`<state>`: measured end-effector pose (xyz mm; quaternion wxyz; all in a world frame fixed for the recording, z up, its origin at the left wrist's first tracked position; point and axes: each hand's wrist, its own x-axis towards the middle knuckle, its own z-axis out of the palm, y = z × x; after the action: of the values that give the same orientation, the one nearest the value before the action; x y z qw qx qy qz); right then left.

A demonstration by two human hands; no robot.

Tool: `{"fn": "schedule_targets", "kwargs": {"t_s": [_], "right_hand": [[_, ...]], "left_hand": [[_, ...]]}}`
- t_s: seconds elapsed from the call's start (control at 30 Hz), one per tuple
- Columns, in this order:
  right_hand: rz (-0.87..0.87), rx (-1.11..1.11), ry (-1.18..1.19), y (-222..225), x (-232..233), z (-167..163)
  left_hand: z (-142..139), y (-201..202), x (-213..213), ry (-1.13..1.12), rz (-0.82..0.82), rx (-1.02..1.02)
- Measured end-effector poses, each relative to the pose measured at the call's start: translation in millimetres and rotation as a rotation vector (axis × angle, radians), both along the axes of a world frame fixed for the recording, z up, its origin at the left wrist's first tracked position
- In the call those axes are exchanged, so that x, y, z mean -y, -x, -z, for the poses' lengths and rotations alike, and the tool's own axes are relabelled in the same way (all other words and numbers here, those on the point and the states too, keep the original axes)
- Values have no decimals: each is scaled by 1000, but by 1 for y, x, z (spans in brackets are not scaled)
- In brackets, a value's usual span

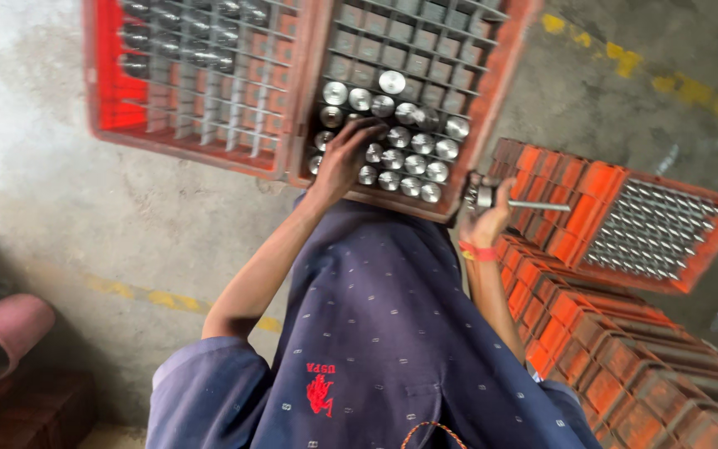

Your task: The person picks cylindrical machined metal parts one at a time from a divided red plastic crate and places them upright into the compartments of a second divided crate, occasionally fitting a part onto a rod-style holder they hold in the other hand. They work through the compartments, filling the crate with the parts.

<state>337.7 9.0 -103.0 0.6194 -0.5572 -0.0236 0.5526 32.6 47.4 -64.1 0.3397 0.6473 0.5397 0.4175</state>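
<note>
While the left hand [344, 158] reaches spread-fingered into the crate [492, 108] of metal cylinders [400, 158], the right hand [484, 218] beside it grips a valve [513, 202], stem pointing away.

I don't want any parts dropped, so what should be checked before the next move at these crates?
1. Right hand grip on the stemmed metal part: ok, fingers closed round its thick end.
2. Left hand holding one of the round metal pieces: cannot tell, blurred.
3. Free cells in the middle crate: ok, far rows are empty.
4. Free cells in the left crate: ok, most are empty.
5. Middle crate resting level: cannot tell.
</note>
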Motion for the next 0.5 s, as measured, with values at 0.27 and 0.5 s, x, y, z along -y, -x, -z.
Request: {"fn": "schedule_targets", "kwargs": {"t_s": [0.27, 0.5], "right_hand": [[-46, -1, -35, 17, 11, 5], [-93, 25, -58, 72, -3, 4]], "left_hand": [[-11, 255, 8, 44, -551, -697], [0, 318, -21, 105, -479, -873]]}}
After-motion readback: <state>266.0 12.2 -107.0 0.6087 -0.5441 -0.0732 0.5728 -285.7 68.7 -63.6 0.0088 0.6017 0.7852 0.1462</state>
